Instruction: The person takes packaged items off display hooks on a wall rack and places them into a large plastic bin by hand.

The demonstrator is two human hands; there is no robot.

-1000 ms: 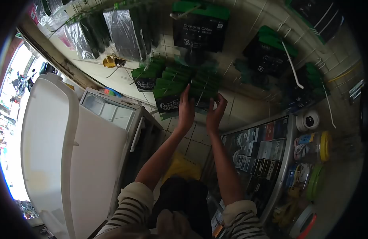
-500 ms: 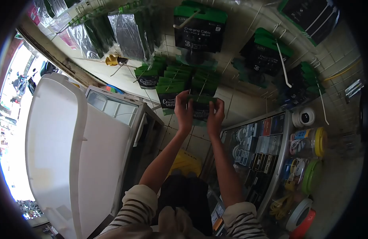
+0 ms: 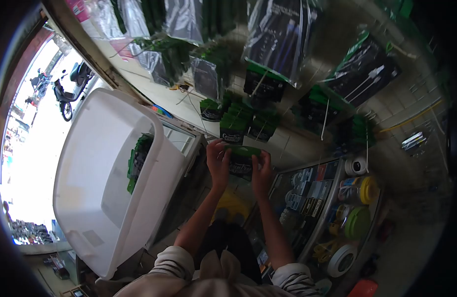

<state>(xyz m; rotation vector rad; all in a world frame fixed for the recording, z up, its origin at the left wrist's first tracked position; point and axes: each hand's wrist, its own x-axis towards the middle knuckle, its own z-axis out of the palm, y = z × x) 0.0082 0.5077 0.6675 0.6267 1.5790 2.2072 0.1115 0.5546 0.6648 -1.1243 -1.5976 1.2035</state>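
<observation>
My left hand point(image 3: 218, 164) and my right hand point(image 3: 261, 173) hold a green-topped black packet point(image 3: 242, 162) between them, each pinching one side of it near its top edge. Pale lettering shows on its front, partly covered by my fingers. Just beyond hang several similar green and black packets point(image 3: 233, 126) on wall hooks, the front one reading something like "Country Music". To the left, a large white plastic tub point(image 3: 90, 213) stands with more green and black packets point(image 3: 139, 161) inside it.
Wall hooks above carry plastic-wrapped packs point(image 3: 280, 37) and a black cable pack point(image 3: 264, 84). A glass display case point(image 3: 307, 198) of small boxes stands at right, beside lidded jars point(image 3: 357, 222). The tub rests on another glass case. Outside, a scooter point(image 3: 68, 94) is parked.
My hands and the packet have come down and away from the hanging packets. The head view has turned up and left, bringing the packets in the tub into sight.
</observation>
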